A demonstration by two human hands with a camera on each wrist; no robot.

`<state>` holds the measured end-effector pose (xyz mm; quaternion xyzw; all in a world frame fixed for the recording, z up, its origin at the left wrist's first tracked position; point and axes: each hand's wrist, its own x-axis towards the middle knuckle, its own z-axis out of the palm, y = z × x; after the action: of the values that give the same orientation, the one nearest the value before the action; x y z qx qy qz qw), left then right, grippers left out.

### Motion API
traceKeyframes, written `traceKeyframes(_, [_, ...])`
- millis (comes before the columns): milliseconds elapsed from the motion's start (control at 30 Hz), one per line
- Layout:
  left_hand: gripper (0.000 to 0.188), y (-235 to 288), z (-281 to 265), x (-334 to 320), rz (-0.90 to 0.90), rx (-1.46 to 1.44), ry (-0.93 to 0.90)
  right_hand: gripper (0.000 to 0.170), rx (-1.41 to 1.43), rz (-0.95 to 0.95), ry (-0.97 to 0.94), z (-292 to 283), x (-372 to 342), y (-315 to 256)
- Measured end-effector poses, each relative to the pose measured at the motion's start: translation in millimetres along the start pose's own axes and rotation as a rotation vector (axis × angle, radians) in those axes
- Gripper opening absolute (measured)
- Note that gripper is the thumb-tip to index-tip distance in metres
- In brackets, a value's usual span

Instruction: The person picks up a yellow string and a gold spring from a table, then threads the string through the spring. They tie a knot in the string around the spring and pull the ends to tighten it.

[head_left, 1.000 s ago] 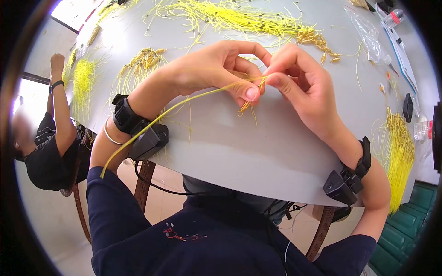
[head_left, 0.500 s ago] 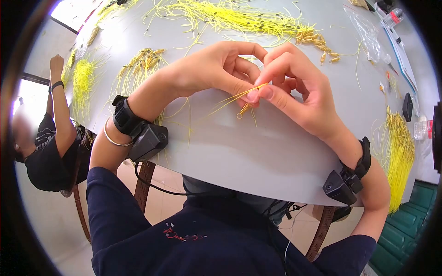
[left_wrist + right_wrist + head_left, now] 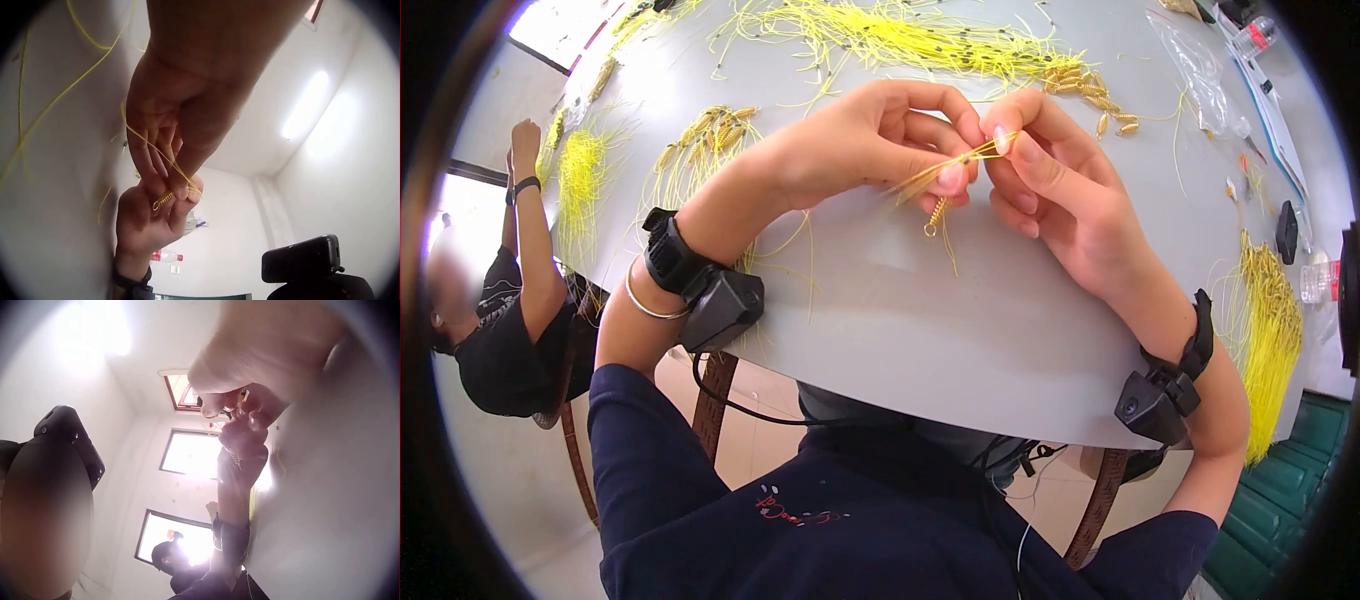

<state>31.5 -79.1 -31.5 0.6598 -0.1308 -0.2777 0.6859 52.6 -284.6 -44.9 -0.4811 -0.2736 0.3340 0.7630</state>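
Compared with one second ago, the yellow strands [image 3: 970, 157] no longer trail back over the left forearm to the sleeve; only short, blurred ends show past the left thumb. Since half a second ago, the right hand [image 3: 1065, 180] has shifted up and outward, a little farther from the left thumb, and its thumb now points up towards the far edge of the desk [image 3: 880, 330]. The gold coil [image 3: 938, 212] has shifted slightly with the left hand [image 3: 890, 140], which otherwise keeps much the same pose.

Both hands are raised over the desk, between its near edge and the pile of yellow lines [image 3: 900, 40] along its far edge. The left wrist is bent, the hand arching inward; the right hand faces it, palm partly turned up.

The left fingers are closed narrowly, thumb against fingertips, pinching the gold coil, whose ringed end hangs below them towards the desk's near edge. The right thumb and index finger pinch the yellow strands, drawn between the two hands; its other fingers curl loosely beneath.

More gold coils lie towards the desk's far edge [image 3: 1090, 90] and left side [image 3: 718, 128], and a yellow bundle [image 3: 1270, 350] lies along its right edge.
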Motion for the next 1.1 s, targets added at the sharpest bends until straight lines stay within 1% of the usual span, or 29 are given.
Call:
traceKeyframes(33, [0.047, 0.4, 0.1, 0.5, 0.000, 0.000, -0.002, 0.016, 0.000, 0.000, 0.002, -0.8, 0.0, 0.1])
traceKeyframes(100, [0.040, 1.7, 0.2, 0.6, 0.042, -0.077, 0.047, 0.016, 0.146, 0.028, -0.069, -3.0, 0.3, 0.2])
traceKeyframes(133, [0.040, 1.6, -2.1, 0.6, 0.041, -0.077, 0.048, 0.016, 0.147, 0.028, -0.069, -3.5, 0.5, 0.5])
traceKeyframes(200, [0.034, 1.7, -7.9, 0.0, 0.053, -0.066, 0.069, 0.014, 0.299, 0.034, -0.026, -4.4, 1.4, 1.8])
traceKeyframes(233, [0.034, 2.5, -7.1, -0.5, 0.054, -0.065, 0.071, 0.014, 0.298, 0.034, -0.028, -7.0, 1.9, 2.4])
traceKeyframes(300, [0.029, 4.4, -4.3, -0.9, 0.024, -0.036, 0.183, 0.013, 0.301, -0.081, 0.200, -14.1, 2.3, 3.4])
traceKeyframes(333, [0.029, 3.7, -4.4, -0.5, 0.025, -0.036, 0.182, 0.015, 0.281, -0.126, 0.302, -15.4, 2.6, 3.7])
traceKeyframes(367, [0.027, 2.1, -4.8, 0.2, 0.018, -0.029, 0.182, 0.015, 0.281, -0.128, 0.302, -16.4, 2.6, 4.4])
traceKeyframes(433, [0.026, 1.8, -4.7, 0.8, 0.012, -0.019, 0.180, 0.016, 0.166, -0.263, 0.546, -18.4, 2.7, 6.1])
traceKeyframes(500, [0.023, 2.1, -2.7, 0.4, 0.040, 0.029, 0.159, 0.016, 0.164, -0.301, 0.580, -21.3, 2.1, 6.7])
traceKeyframes(567, [0.022, 1.3, -2.1, 0.7, 0.041, 0.026, 0.163, 0.014, 0.142, -0.369, 0.753, -21.2, 2.2, 7.3])
traceKeyframes(600, [0.022, 0.8, -1.8, 0.7, 0.043, 0.024, 0.168, 0.014, 0.142, -0.369, 0.754, -21.4, 3.4, 7.6])
traceKeyframes(667, [0.021, 1.0, -0.1, -0.1, 0.061, 0.023, 0.179, 0.008, -0.008, -0.383, 0.892, -21.7, 7.4, 8.4])
traceKeyframes(700, [0.021, 1.2, 0.6, -0.4, 0.080, 0.023, 0.189, 0.008, -0.008, -0.382, 0.893, -20.5, 8.8, 9.2])
traceKeyframes(767, [0.020, 1.2, 1.5, -0.4, 0.097, 0.044, 0.201, 0.022, -0.384, -0.462, 0.951, -18.5, 10.9, 10.4])
traceKeyframes(800, [0.020, 1.4, 2.1, -0.2, 0.114, 0.067, 0.213, 0.022, -0.384, -0.462, 0.951, -19.5, 9.9, 8.9])
traceKeyframes(867, [0.020, 1.8, 4.1, -0.4, 0.125, 0.077, 0.217, 0.036, -0.723, -0.548, 0.813, -22.2, 7.3, 4.8])
traceKeyframes(900, [0.019, 1.9, 5.2, -0.7, 0.135, 0.086, 0.222, 0.036, -0.723, -0.549, 0.813, -23.0, 8.2, 5.4])
traceKeyframes(967, [0.019, 1.4, 7.0, -0.6, 0.141, 0.087, 0.229, 0.034, -0.758, -0.608, 0.496, -25.0, 10.7, 7.5])
traceKeyframes(1000, [0.018, 1.2, 7.9, -0.4, 0.145, 0.087, 0.236, 0.027, -0.630, -0.501, 0.446, -13.3, 10.0, 5.0])
traceKeyframes(1033, [0.018, 1.5, 8.6, -1.1, 0.145, 0.088, 0.234, 0.027, -0.630, -0.502, 0.448, -10.2, 8.8, 6.1])
traceKeyframes(1100, [0.016, 2.5, 9.6, -2.5, 0.169, 0.064, 0.286, 0.025, -0.537, -0.269, 0.248, -6.7, 8.2, 8.3])
